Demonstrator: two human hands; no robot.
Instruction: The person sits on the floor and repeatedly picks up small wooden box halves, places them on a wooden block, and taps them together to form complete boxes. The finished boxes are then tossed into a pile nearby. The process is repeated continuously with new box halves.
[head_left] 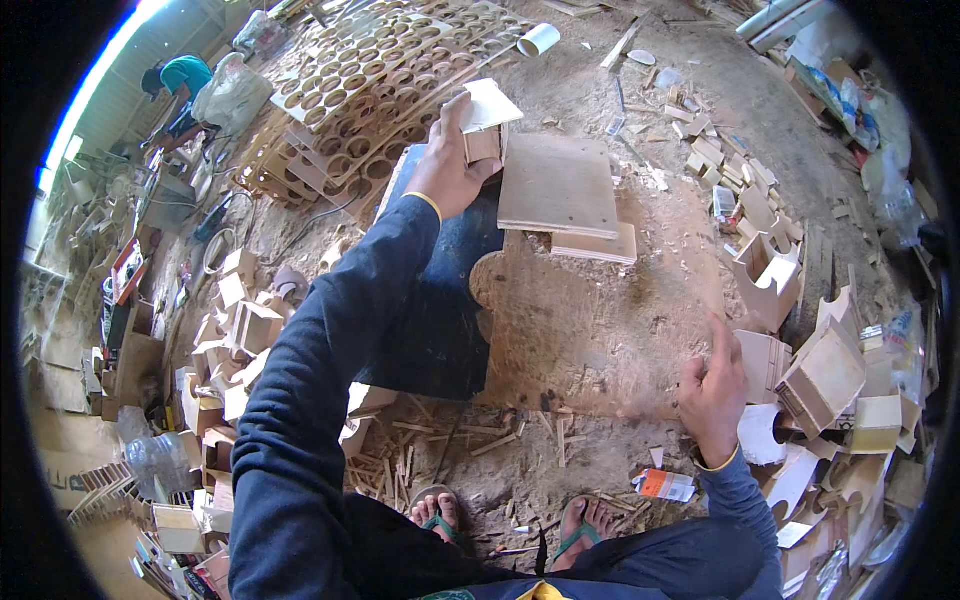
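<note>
My left hand (447,168) reaches far out and is closed around a small wooden box-like piece (484,146) with a pale flat top. That piece is beside a square plywood panel (558,185) that lies on the worn wooden work board (600,330). A smaller plywood strip (597,245) shows from under the panel's near edge. Below my left forearm, a dark flat sheet (445,320) covers the board's left part. My right hand (715,388) is at the board's right edge, holding nothing, its index finger stretched out and the others partly bent.
Several wooden box pieces with curved cutouts (825,375) are piled at the right, more (250,325) at the left. Plywood sheets full of round holes (370,80) lie at the far left. Wood scraps and an orange-white packet (665,486) litter the ground. Another person (185,80) bends down far left.
</note>
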